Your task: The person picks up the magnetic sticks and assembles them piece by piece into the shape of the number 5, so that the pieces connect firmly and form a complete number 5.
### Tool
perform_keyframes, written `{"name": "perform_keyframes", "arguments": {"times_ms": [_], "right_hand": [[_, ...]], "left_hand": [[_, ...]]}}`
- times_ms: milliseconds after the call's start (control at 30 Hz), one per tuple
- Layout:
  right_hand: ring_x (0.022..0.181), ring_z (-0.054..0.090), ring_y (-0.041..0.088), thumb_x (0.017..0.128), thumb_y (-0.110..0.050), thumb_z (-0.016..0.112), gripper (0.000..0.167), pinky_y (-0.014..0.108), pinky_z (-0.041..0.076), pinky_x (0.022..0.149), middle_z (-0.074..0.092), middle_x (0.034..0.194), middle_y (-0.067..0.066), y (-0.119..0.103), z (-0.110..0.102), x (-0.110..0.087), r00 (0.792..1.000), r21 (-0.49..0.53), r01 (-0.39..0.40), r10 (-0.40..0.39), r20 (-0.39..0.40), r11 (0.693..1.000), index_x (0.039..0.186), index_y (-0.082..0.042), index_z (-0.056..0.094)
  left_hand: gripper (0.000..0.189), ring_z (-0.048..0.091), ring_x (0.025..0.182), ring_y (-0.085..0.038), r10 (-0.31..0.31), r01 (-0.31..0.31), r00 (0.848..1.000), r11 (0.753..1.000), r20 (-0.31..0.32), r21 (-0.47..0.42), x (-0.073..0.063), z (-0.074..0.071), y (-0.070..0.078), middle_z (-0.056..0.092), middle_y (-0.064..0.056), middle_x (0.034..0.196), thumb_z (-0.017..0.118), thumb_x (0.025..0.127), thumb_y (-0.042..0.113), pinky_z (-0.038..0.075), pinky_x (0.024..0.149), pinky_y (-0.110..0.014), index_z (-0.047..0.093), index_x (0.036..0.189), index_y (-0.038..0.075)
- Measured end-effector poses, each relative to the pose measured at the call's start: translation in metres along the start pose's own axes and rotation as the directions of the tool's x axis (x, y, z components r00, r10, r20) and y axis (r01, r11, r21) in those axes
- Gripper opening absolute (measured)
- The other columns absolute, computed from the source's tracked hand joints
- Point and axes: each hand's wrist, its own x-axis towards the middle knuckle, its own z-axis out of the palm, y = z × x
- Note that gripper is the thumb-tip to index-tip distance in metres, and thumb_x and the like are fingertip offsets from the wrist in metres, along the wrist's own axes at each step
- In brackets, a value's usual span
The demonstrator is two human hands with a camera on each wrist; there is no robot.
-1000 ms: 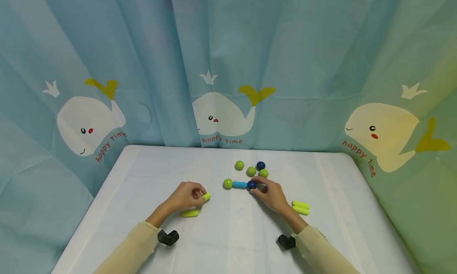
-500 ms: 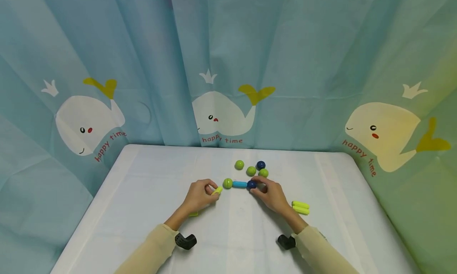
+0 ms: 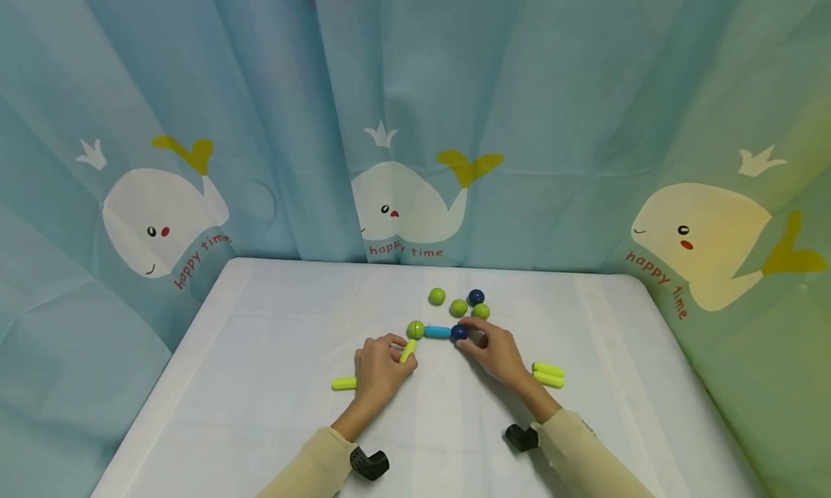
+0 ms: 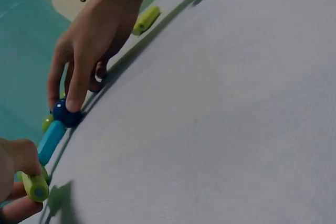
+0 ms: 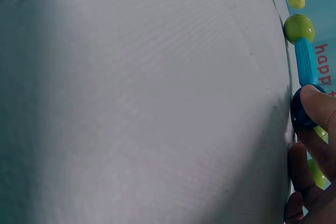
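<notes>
My left hand pinches a yellow-green rod between thumb and fingers. The rod's far end points at a green ball; a small gap separates them in the right wrist view. That ball joins one end of a light blue rod. At the blue rod's other end sits a dark blue ball, which my right hand pinches between thumb and fingertips. In the left wrist view, the held rod partly hides the green ball.
Behind the joined pieces lie several loose balls, among them a green one and a dark blue one. Two yellow-green rods lie right of my right arm. Another rod lies left of my left hand. A curtain hangs behind the white table.
My left hand has carried the yellow-green rod rightward and swung it until its end points at the green ball. My right hand has kept its hold on the dark blue ball.
</notes>
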Motion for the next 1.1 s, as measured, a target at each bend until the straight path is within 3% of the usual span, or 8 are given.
{"name": "perform_keyframes", "arguments": {"times_ms": [200, 433, 667, 1100], "right_hand": [[0.068, 0.053, 0.013, 0.091, -0.017, 0.080, 0.039, 0.027, 0.045, 0.062, 0.075, 0.112, 0.008, -0.001, -0.001, 0.000, 1.000, 0.018, 0.000, 0.000, -0.007, 1.000, 0.128, -0.012, 0.070], [0.067, 0.053, 0.013, 0.090, -0.017, 0.081, 0.039, 0.026, 0.044, 0.061, 0.075, 0.113, 0.008, 0.001, 0.001, 0.000, 1.000, 0.028, 0.000, 0.000, -0.008, 1.000, 0.127, -0.012, 0.070], [0.067, 0.052, 0.014, 0.090, -0.017, 0.081, 0.039, 0.027, 0.044, 0.062, 0.074, 0.113, 0.008, 0.000, 0.001, 0.001, 1.000, 0.028, -0.007, 0.007, -0.008, 1.000, 0.128, -0.012, 0.070], [0.068, 0.053, 0.014, 0.090, -0.018, 0.081, 0.038, 0.027, 0.044, 0.062, 0.074, 0.113, 0.008, 0.000, 0.002, 0.001, 1.000, 0.028, -0.013, 0.014, -0.008, 1.000, 0.126, -0.014, 0.070]], "left_hand": [[0.018, 0.051, 0.072, -0.014, -0.028, 0.030, 0.998, 0.999, -0.058, 0.036, -0.006, 0.006, 0.005, 0.059, 0.014, 0.059, 0.084, 0.075, 0.025, 0.037, 0.073, -0.039, 0.078, 0.090, 0.017], [0.019, 0.053, 0.075, -0.016, -0.088, 0.093, 0.993, 0.994, -0.079, 0.060, -0.006, 0.012, 0.012, 0.060, 0.013, 0.061, 0.083, 0.077, 0.027, 0.036, 0.076, -0.041, 0.079, 0.093, 0.017], [0.020, 0.053, 0.074, -0.017, -0.098, 0.109, 0.988, 0.990, -0.117, 0.093, -0.005, 0.016, 0.016, 0.060, 0.011, 0.063, 0.084, 0.078, 0.027, 0.036, 0.076, -0.042, 0.079, 0.094, 0.016], [0.022, 0.053, 0.076, -0.017, -0.121, 0.132, 0.987, 0.985, -0.107, 0.107, -0.003, 0.017, 0.018, 0.059, 0.012, 0.062, 0.085, 0.079, 0.029, 0.036, 0.076, -0.041, 0.078, 0.095, 0.015]]}}
